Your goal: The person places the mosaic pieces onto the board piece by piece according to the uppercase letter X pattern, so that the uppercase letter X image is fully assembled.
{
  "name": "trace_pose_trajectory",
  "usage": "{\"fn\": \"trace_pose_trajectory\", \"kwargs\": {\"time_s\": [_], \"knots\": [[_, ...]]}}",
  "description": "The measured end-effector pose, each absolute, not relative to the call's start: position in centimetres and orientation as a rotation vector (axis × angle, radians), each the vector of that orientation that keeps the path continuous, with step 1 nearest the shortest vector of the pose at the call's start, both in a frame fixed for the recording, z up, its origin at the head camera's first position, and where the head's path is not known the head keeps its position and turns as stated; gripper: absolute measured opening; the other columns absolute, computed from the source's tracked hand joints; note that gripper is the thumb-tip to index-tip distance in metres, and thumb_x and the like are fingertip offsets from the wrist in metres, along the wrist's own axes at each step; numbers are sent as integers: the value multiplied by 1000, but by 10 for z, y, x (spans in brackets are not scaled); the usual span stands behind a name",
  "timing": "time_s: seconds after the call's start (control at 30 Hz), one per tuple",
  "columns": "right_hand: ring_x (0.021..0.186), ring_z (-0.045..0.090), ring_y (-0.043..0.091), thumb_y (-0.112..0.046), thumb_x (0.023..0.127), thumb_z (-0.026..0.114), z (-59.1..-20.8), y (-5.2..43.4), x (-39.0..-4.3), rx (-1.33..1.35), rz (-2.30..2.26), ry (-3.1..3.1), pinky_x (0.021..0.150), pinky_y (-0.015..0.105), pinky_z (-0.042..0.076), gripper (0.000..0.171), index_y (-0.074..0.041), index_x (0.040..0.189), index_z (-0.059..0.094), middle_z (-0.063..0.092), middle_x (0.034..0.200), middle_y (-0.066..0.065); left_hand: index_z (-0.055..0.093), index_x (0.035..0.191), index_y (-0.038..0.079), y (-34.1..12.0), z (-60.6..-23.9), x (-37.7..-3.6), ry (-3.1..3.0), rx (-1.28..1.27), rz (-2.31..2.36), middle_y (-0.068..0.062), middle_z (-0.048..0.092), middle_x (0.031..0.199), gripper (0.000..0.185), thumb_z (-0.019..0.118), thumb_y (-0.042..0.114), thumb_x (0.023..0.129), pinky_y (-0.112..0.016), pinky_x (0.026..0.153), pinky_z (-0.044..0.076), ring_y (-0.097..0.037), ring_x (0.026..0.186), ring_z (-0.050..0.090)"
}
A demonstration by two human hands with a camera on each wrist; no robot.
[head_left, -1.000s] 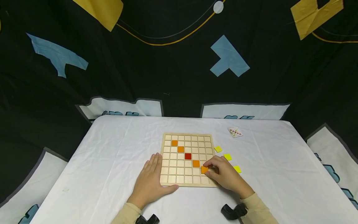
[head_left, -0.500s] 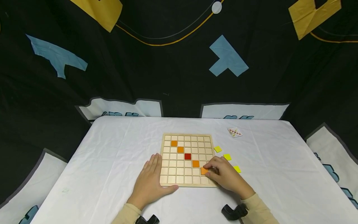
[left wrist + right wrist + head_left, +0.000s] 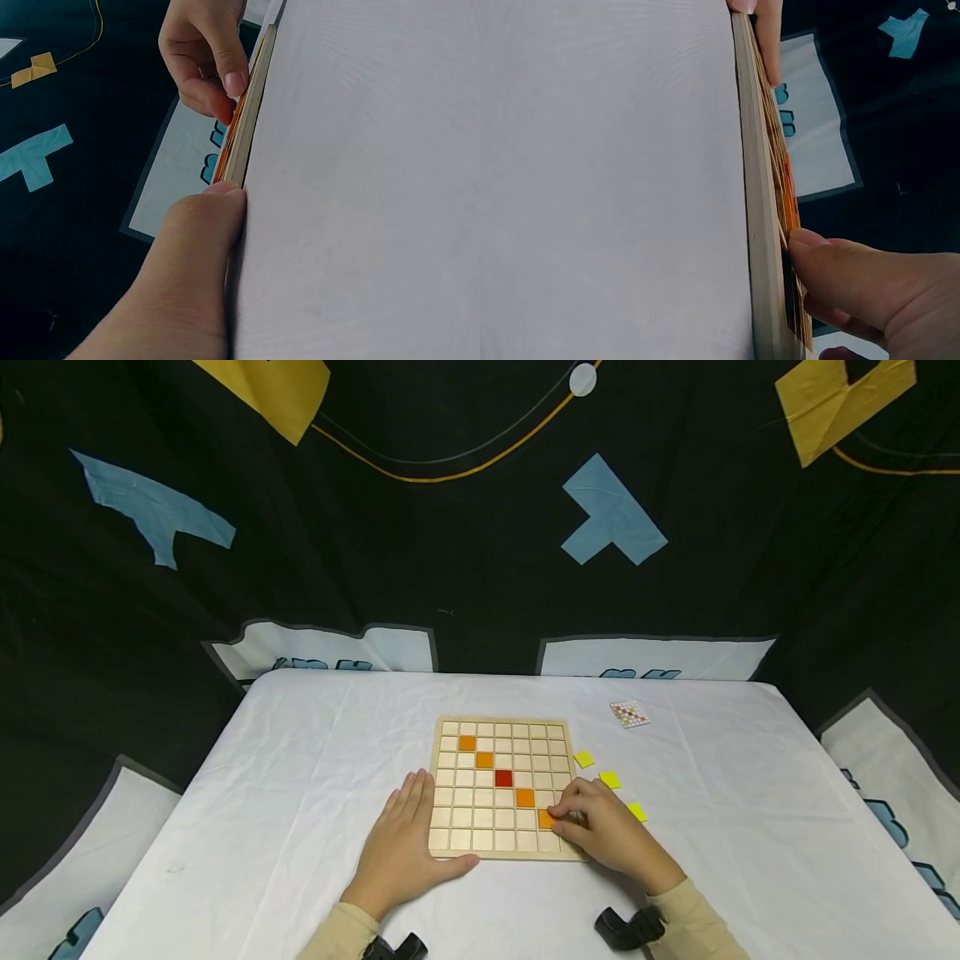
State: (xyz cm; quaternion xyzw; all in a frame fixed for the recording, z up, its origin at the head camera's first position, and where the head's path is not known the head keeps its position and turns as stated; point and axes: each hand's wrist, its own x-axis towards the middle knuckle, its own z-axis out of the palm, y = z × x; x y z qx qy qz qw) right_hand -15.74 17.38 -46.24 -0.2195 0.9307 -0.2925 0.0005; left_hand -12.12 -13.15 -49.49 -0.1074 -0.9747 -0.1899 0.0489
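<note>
A wooden grid board [image 3: 495,727] lies on the white table. It holds a diagonal of tiles: two orange ones at upper left, a red tile [image 3: 503,778] in the middle and another orange tile [image 3: 525,797] below it. My right hand [image 3: 573,818] curls over the board's lower right corner and pinches an orange tile [image 3: 547,818] that sits at a cell there. My left hand [image 3: 408,827] lies flat beside the board's left edge, thumb along the front edge. In the left wrist view the board [image 3: 251,112] appears edge-on, with my right hand's fingertips [image 3: 232,79] on it.
Three yellow tiles [image 3: 584,759] [image 3: 610,779] [image 3: 637,812] lie loose on the cloth right of the board. A small pattern card [image 3: 630,714] sits at the back right. Black patterned fabric hangs behind and around the table.
The orange tile under my right fingers has dropped lower and flatter at its cell, and the fingers now cover more of it. The left hand has not moved.
</note>
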Motion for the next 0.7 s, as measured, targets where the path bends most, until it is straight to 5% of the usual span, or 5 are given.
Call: {"fn": "trace_pose_trajectory", "kwargs": {"time_s": [0.2, 0.7], "knots": [[81, 46, 7, -29, 89, 74, -462, 182, -163, -610, -904, 3020, 68, 22, 41, 5, -24, 89, 75, 58, 86, -20, 24, 156, -2, -132, -497, -121, -2941, -327, -584, -16, 22, 165, 129, 59, 87, 69, -47, 125, 21, -30, 154, 18], [85, 50, 24, -31, 91, 71, -466, 193, -199, -85, -710, 3228, 66, 32, 41, 33, -9, 115, 71, 64, 90, 6, 19, 157, 0, -132, -497, -122, -2963, -324, -585, -14, 18, 166, 131, 57, 89, 69, -45, 126, 19, -28, 155, 15]]}}
